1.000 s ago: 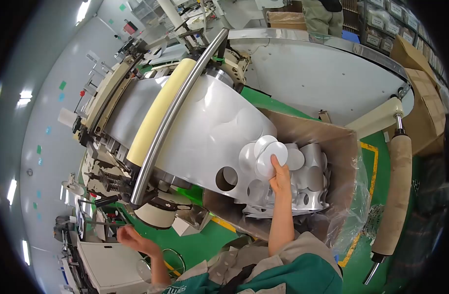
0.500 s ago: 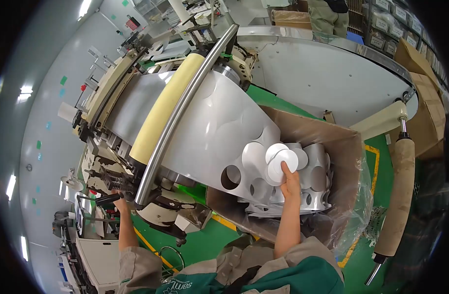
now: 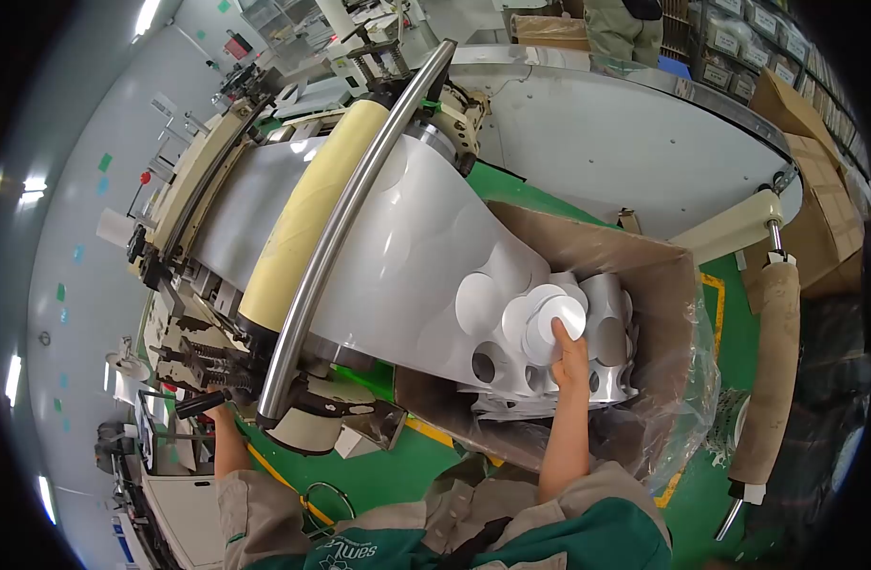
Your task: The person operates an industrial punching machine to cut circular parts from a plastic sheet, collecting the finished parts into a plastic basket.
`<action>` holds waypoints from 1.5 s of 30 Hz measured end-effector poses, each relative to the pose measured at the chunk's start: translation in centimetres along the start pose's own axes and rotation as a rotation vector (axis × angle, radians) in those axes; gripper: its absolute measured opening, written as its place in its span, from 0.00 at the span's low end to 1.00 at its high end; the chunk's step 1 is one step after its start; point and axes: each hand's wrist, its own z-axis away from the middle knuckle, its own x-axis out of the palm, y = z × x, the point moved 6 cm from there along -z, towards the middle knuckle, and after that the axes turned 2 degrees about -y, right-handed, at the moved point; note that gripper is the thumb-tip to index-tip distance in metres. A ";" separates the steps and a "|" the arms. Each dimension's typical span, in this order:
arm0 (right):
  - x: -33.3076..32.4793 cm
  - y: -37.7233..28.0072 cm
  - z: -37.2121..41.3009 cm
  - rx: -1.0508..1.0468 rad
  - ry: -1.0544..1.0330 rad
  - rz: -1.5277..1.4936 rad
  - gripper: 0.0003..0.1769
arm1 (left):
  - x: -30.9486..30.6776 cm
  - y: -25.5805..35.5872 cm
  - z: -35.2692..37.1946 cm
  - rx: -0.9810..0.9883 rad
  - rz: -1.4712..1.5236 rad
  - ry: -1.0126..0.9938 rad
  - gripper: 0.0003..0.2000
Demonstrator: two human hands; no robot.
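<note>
R hand point(image 3: 570, 365) holding 3 discs point(image 3: 548, 318), L hand point(image 3: 211, 410) at 1 black lever point(image 3: 194, 403), grip unclear

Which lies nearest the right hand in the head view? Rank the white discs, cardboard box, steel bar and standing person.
1. White discs, at the fingertips of the right hand.
2. Cardboard box, around the hand.
3. Steel bar, off to the left.
4. Standing person, far top.

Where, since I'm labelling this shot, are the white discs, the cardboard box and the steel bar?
white discs point(image 3: 549, 315): head view, face of the top disc.
cardboard box point(image 3: 649, 275): head view, bare inner far wall.
steel bar point(image 3: 350, 214): head view, middle of its length.
</note>
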 end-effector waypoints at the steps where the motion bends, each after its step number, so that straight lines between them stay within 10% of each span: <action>1: -0.1 0.3 -0.2 -0.001 0.006 0.009 0.25 | -0.1 -0.1 -0.1 0.004 -0.012 -0.004 0.19; 13: -1.1 2.9 -0.4 0.051 -0.009 0.016 0.27 | -1.6 -0.7 -0.8 0.171 -0.214 -0.014 0.20; 17: -2.3 0.9 0.2 -0.015 0.024 -0.008 0.26 | -2.4 4.5 12.6 0.162 -0.170 0.000 0.13; 21: -5.2 -0.1 1.1 0.016 0.082 -0.022 0.26 | -3.6 3.6 34.3 0.178 -0.551 -0.709 0.10; 22: -6.6 0.4 1.0 0.003 0.102 -0.017 0.26 | -2.5 4.0 40.3 0.644 -0.744 -1.130 0.05; 23: -7.6 0.8 0.9 -0.001 0.097 -0.025 0.25 | -0.8 3.1 44.7 0.042 -0.776 -1.340 0.04; 28: -7.8 -0.9 2.5 0.074 0.079 0.134 0.28 | 13.2 -5.2 47.1 -0.436 -0.034 -0.982 0.14; 35: -4.7 -4.9 0.6 -0.151 0.005 0.533 0.36 | 33.7 -7.8 43.5 -0.816 0.476 -0.656 0.18; 40: 3.5 -10.3 -3.0 -0.514 -0.107 1.036 0.14 | 41.1 -8.6 43.3 -0.866 0.548 -0.742 0.18; 45: 10.3 -11.8 -6.4 -0.733 -0.100 1.271 0.11 | 43.1 -8.3 43.9 -0.883 0.571 -0.803 0.19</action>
